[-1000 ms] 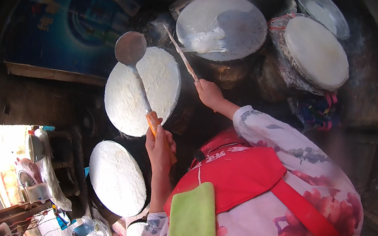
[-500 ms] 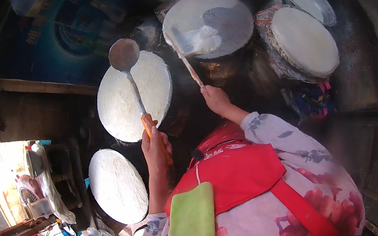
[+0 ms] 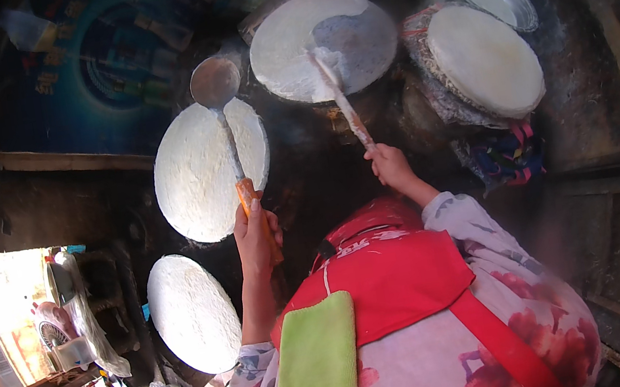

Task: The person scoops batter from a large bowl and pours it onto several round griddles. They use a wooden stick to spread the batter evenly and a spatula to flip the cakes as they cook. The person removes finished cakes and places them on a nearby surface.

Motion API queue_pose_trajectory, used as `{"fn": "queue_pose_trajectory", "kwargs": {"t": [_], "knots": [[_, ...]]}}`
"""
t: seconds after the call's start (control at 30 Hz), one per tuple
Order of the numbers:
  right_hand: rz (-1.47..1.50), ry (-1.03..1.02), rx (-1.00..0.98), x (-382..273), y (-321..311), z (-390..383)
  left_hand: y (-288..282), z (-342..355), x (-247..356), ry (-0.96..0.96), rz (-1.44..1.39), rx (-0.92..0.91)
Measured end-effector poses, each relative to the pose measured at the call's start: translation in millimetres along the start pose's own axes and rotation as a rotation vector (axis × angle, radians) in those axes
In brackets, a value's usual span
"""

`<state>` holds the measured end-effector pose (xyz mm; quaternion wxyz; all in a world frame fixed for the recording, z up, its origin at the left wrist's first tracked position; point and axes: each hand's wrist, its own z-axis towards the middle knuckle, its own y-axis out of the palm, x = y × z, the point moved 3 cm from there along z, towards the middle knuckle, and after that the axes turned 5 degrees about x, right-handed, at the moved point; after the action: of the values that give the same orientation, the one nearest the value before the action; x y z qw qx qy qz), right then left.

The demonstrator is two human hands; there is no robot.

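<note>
Ladle [image 3: 216, 83]; left hand [image 3: 253, 232] curled around handle [image 3: 246, 193]

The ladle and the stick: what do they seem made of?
Ladle: probably metal, being dull, thin-rimmed and grey-brown; its orange handle could be painted wood or plastic. Stick: perhaps wood, brownish and matte beneath white smears.

Left of centre, an orange-handled ladle [image 3: 231, 145] points its round bowl toward the top. At upper centre, a white-smeared stick [image 3: 345, 104] slants over a round griddle [image 3: 365, 37], its surface part white, part grey.
</note>
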<state>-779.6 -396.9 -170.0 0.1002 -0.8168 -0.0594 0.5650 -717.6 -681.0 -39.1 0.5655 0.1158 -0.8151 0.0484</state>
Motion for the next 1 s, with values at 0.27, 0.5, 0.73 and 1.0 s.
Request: {"fn": "queue_pose_trajectory", "kwargs": {"t": [0.27, 0.5, 0.73, 1.0], "knots": [[-0.547, -0.332, 0.007, -2.6, -16.8, -7.6, 34.6, 7.1, 0.6, -0.026, 0.039, -0.055], [-0.421, -0.18, -0.004, 1.9, -90.8, 7.3, 66.1, 7.0, 5.6, -0.027, 0.097, -0.04], [-0.321, -0.057, 0.067, 14.3, -145.8, 43.0, 92.1, 10.4, 15.3, -0.043, 0.124, -0.032], [-0.685, -0.337, -0.03, 5.8, -159.8, 37.3, 112.0, 10.6, 14.1, -0.062, 0.13, -0.001]]}}
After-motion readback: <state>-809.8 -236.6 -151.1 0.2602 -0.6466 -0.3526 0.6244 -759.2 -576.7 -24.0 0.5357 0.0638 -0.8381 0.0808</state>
